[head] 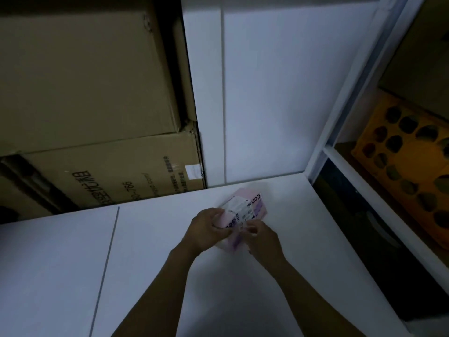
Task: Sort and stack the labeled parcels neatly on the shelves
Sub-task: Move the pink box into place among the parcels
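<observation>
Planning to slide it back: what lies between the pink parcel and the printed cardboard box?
Head view: only bare white shelf between pink parcel and cardboard box.

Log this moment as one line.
stage: handling | left hand: grips pink labeled parcel | right hand: pinches parcel's near edge | place: over white shelf board

The parcel (244, 209) is over the shelf board (158, 263), stacked cartons (85, 81) behind it to the left.

Pink, perhaps lilac-patterned parcel (243, 210)
</observation>
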